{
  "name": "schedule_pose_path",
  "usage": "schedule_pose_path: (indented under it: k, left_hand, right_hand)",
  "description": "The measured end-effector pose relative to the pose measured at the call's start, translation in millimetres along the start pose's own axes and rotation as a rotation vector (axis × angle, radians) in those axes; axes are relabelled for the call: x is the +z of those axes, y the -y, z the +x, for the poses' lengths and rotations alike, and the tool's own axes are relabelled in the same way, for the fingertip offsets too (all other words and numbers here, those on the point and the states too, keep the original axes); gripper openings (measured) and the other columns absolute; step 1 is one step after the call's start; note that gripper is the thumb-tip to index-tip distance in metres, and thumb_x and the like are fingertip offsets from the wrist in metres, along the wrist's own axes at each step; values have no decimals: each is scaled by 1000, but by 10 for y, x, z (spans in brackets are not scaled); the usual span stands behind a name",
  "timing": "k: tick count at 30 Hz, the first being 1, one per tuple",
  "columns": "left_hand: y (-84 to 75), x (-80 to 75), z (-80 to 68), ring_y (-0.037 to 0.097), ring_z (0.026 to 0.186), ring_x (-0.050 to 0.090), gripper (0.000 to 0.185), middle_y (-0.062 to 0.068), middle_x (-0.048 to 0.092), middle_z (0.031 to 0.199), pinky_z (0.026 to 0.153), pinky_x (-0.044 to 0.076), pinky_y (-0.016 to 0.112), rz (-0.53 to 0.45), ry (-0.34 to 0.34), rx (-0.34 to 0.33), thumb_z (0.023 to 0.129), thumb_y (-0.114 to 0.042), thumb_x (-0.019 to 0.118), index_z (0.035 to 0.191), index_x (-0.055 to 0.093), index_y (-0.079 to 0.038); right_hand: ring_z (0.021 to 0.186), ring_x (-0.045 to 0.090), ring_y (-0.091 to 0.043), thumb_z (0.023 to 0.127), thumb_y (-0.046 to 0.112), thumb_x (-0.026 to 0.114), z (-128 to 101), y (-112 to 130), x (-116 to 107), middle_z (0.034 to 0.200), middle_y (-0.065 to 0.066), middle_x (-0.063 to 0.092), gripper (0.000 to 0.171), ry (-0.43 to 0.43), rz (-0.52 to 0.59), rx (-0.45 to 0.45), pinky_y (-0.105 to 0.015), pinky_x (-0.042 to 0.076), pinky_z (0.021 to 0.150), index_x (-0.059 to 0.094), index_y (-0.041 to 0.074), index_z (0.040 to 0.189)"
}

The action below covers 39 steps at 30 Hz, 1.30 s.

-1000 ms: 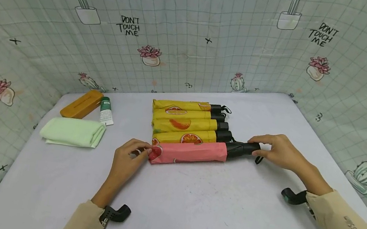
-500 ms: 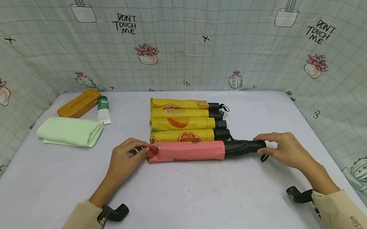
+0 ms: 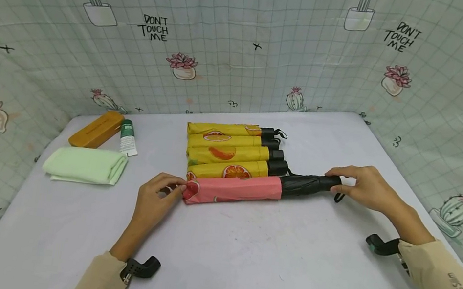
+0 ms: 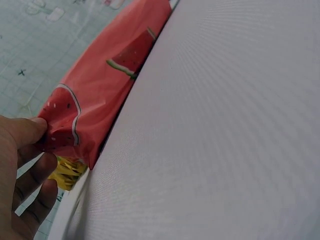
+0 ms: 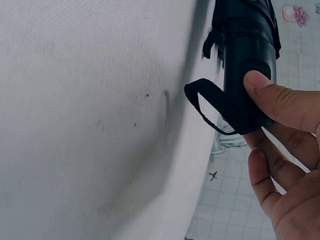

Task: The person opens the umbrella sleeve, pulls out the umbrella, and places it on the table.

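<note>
A black folded umbrella (image 3: 303, 185) lies partly inside a pink umbrella sleeve (image 3: 234, 189) printed with watermelon. My left hand (image 3: 157, 200) pinches the closed left end of this sleeve; in the left wrist view the thumb (image 4: 31, 131) presses on the watermelon print. At the other end, my right hand (image 3: 368, 186) grips the umbrella's handle (image 5: 248, 75) between thumb and fingers, and a black wrist loop (image 5: 212, 105) hangs from it. Behind the pink sleeve, several umbrellas in yellow fruit-print sleeves (image 3: 230, 153) lie side by side, their black handles pointing right.
On the left of the white table (image 3: 241, 264) are a folded light green cloth (image 3: 84, 165), an orange-brown oblong case (image 3: 97, 129) and a green and white tube (image 3: 128, 138). A cactus-print cloth (image 3: 247, 33) hangs behind and along the sides.
My right hand has moved right with the handle, so more of the black umbrella shows outside the pink sleeve. The left hand keeps its pinch. The head view has shifted slightly.
</note>
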<state>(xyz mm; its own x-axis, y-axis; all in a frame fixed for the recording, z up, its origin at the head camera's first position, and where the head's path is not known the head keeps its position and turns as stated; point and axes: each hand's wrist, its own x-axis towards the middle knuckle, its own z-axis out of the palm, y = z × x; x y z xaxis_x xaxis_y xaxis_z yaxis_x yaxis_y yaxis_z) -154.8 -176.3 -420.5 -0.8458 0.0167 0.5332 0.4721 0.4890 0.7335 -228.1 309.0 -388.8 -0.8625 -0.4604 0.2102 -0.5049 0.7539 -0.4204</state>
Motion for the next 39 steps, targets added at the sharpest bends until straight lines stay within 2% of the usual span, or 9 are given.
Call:
schedule_pose_path:
  k: [4,9,14,22,25,27,30,35,39]
  left_hand:
    - [-3,-2,-8,16,81,61,12,13,69,92,68,51,22,-1,-1,-12,85,6,76,96,76,1]
    - [-13,-14,-7,19,81,62,12,13,69,92,69,51,21,-2,3,-11,85,6,75,96,76,1]
    - [-7,-22,5,23,81,62,13,14,69,92,69,50,19,-1,0,5,84,8,75,96,75,2]
    - [8,-10,-17,17,83,62,12,12,70,94,69,50,20,-1,8,-18,86,4,75,97,76,0]
    - [-6,-12,-13,20,83,62,13,13,69,94,70,50,19,2,10,-16,86,5,75,98,76,0]
    - [-16,-14,-7,22,82,62,13,13,69,93,70,49,18,6,7,-11,85,6,75,97,76,1]
    - [-24,-11,-2,22,81,62,13,14,69,92,69,49,17,7,0,-8,85,7,75,96,75,2]
    - [-17,2,-9,15,81,61,13,13,69,92,68,49,18,6,-12,-7,84,8,75,96,75,1]
    - [26,12,-18,10,81,60,13,11,69,93,68,48,17,3,-11,5,85,7,75,96,76,0]
  right_hand:
    - [102,66,-24,82,15,84,-21,-26,-27,114,-3,73,36,2,-10,22,-27,44,68,74,17,116]
    - [104,67,-26,81,15,85,-50,-69,-43,112,-2,73,34,-17,-33,23,-30,47,70,75,17,114]
    - [95,65,-22,81,14,85,-86,-103,-57,110,1,74,34,-27,-43,30,-29,45,66,75,19,113]
    - [85,61,-18,81,12,84,-138,-196,-126,109,-1,74,35,-31,-71,2,-25,40,59,75,18,114]
    - [66,51,-9,81,13,84,-155,-223,-156,110,-4,74,35,-23,-46,13,-25,36,52,74,18,115]
    - [55,37,-4,82,14,83,-168,-241,-172,110,-6,74,35,-22,-33,14,-25,34,48,74,18,115]
    - [50,27,-1,82,15,83,-189,-263,-195,110,-7,74,34,-24,-21,18,-25,32,45,74,18,115]
    - [66,45,-6,80,13,85,-221,-293,-232,110,-4,74,35,-37,-36,28,-25,32,48,75,18,114]
    - [69,47,-7,80,13,85,-246,-313,-270,110,-5,74,36,-36,-47,40,-25,32,49,75,18,114]
